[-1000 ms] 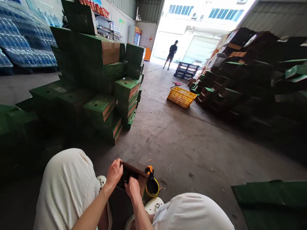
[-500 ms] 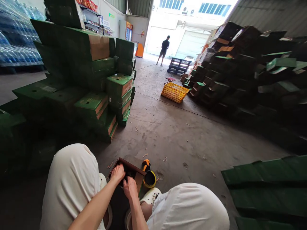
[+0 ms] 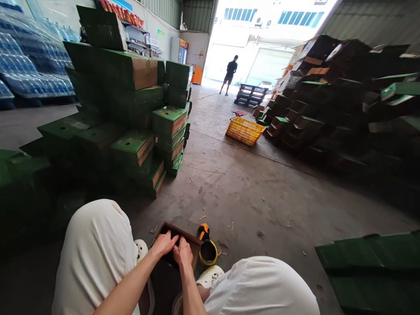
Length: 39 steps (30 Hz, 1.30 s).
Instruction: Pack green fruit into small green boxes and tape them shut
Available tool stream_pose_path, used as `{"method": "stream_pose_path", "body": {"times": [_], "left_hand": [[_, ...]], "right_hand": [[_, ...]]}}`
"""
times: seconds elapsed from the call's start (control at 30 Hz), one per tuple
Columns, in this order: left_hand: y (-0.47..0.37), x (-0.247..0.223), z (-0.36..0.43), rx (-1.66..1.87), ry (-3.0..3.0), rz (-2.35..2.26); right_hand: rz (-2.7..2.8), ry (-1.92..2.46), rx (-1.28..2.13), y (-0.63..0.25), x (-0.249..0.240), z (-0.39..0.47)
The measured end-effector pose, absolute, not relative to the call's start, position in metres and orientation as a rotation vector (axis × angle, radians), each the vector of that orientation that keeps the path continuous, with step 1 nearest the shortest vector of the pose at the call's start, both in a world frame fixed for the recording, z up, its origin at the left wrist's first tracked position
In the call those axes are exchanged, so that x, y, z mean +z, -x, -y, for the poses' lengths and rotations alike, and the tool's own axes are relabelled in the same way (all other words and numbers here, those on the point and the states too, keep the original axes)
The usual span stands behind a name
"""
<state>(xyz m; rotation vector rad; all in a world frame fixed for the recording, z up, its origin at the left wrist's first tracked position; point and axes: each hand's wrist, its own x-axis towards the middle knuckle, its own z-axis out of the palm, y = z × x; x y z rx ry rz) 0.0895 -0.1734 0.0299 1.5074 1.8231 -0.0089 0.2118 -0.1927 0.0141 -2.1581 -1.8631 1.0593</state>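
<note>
A small open cardboard box [image 3: 193, 246], brown inside, stands on the floor between my feet. My left hand [image 3: 165, 243] reaches over its left side, fingers stretched out into it. Close beside it, my right hand [image 3: 183, 252] dips into the box with its fingers apart and pointing down. The two hands almost meet at the fingertips. Whatever lies under the fingers is dark and hidden. A tape dispenser [image 3: 204, 232], orange and black with a yellow-rimmed roll, lies on the floor just right of the box.
Green cartons [image 3: 133, 142] are piled at the left, and a dark heap of boxes [image 3: 311, 96] rises at the right. Green cardboard [image 3: 370, 258] lies at the lower right. Ahead are a yellow crate [image 3: 245, 131], a pallet [image 3: 251, 94] and a standing person [image 3: 231, 70].
My left hand has moved right inside the box, nearer my right hand, and its fingers have straightened. The whole view has shifted slightly.
</note>
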Motion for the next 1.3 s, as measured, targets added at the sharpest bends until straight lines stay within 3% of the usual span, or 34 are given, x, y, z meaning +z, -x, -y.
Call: {"method": "stream_pose_path", "body": {"times": [0.1,0.37,0.67,0.87,1.3], "left_hand": [[-0.096,0.037,0.189,-0.057,-1.544,-1.871],[-0.107,0.058,0.227,-0.292,-1.781,-1.762],[-0.114,0.073,0.227,-0.389,-1.795,-1.709],[-0.114,0.075,0.225,-0.394,-1.784,-1.681],[-0.117,0.065,0.215,-0.356,-1.713,-1.711]], "right_hand": [[1.773,2.279,1.075,-0.214,0.015,0.188],[1.391,2.108,1.154,-0.224,-0.006,0.176],[1.638,2.133,1.137,-0.207,0.008,0.178],[1.680,1.774,1.192,-0.208,0.010,0.181],[1.569,1.553,1.467,-0.205,0.016,0.167]]}}
